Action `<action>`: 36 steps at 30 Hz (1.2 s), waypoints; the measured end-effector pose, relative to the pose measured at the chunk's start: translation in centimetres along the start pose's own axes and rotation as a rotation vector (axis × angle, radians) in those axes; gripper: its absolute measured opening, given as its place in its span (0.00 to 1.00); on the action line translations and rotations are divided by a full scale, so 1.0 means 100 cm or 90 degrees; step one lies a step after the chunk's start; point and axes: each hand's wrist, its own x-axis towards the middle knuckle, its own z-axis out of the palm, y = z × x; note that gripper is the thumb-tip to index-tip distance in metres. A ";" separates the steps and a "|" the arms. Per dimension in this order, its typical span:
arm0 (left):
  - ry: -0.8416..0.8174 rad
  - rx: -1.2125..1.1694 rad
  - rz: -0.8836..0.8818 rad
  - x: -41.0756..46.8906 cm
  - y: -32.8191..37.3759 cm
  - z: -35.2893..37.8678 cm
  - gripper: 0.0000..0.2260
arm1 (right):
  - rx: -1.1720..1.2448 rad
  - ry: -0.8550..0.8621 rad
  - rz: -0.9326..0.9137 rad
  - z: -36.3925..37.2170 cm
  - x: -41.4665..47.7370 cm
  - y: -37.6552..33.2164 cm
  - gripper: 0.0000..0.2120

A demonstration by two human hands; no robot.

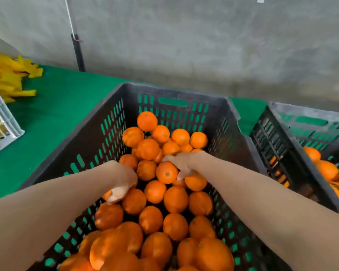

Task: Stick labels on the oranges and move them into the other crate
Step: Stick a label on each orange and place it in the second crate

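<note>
You were early in the job, by my reading. The near crate (98, 122) was heaped with oranges (175, 199), and none that faced the camera showed a label. The other crate (301, 145), well off to the right of your right fingers (181, 176), held only a few fruits (328, 170) in the part that was in frame. One of them carried a dark mark that may have been a label, but it was too small to tell. No label sheet or roll showed anywhere, so almost all the labelling and moving was left to do.

Your right hand (182, 163) held one orange (166, 172) in the middle of the pile. The thumb lay over its far side and the fingers curled under its near side, with its green stem scar turned up. That fruit touched its neighbours on all sides.

Your left hand (123, 178) reached down just left of it, with the fingers bent onto the pile. They were blurred, and I cannot tell whether they held a fruit or only rested there. A sliver of orange peel (107, 195) showed right under the fingertips.
</note>
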 end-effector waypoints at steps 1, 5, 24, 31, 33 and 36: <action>0.004 -0.035 0.003 0.004 -0.004 -0.005 0.31 | 0.003 0.007 -0.001 -0.001 0.002 0.000 0.41; -0.009 -0.336 0.103 -0.022 0.005 -0.027 0.33 | 0.000 -0.046 0.012 0.001 0.001 -0.007 0.46; 0.366 -0.283 -0.186 0.048 -0.025 -0.065 0.46 | 0.321 -0.170 -0.005 -0.061 -0.063 -0.005 0.19; 0.335 -0.424 -0.100 0.081 -0.033 -0.051 0.48 | 0.503 0.338 0.132 -0.076 0.041 -0.007 0.34; 0.355 -0.464 -0.072 0.083 -0.038 -0.045 0.46 | 0.588 0.314 0.211 -0.076 0.065 -0.013 0.40; 0.384 -0.485 -0.055 0.089 -0.039 -0.041 0.46 | 0.569 0.288 0.292 -0.080 0.085 -0.020 0.49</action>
